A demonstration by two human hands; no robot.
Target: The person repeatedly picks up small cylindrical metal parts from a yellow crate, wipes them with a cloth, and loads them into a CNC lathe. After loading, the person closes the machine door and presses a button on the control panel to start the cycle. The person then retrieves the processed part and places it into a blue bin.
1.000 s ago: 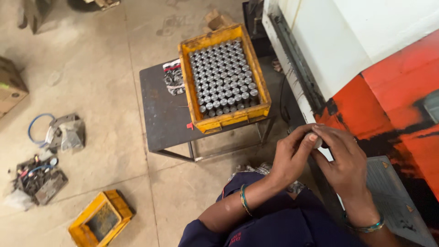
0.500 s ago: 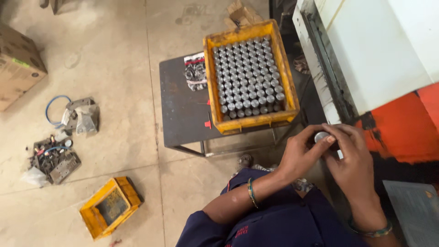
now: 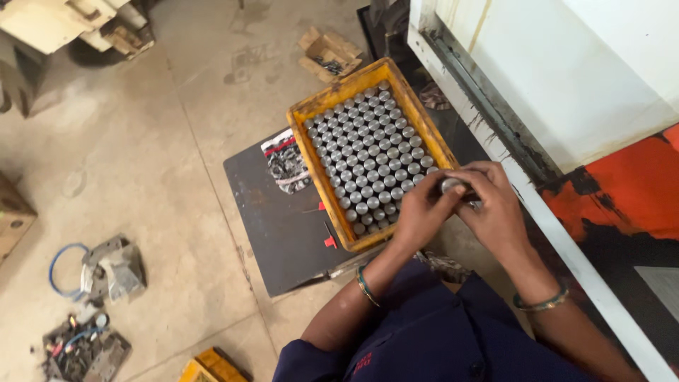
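A small grey metal cylinder sits pinched between both hands, just over the near right corner of the yellow crate. The left hand has its grip closed on the cylinder from the left, fingers curled around it. The right hand closes on it from the right, fingers folded over the top, so most of the piece is hidden. The two hands touch each other around it.

The crate is packed with upright rows of like cylinders, their round tops showing. It rests tilted on a dark desk, beside a crumpled printed wrapper. Each wrist carries a bangle, and the person wears dark blue clothing.

To the right stands a white and orange machine. On the concrete floor, well apart to the left, lie scrap parts with a blue cable; a second yellow crate shows at the bottom edge, and a small cardboard box lies beyond the desk.
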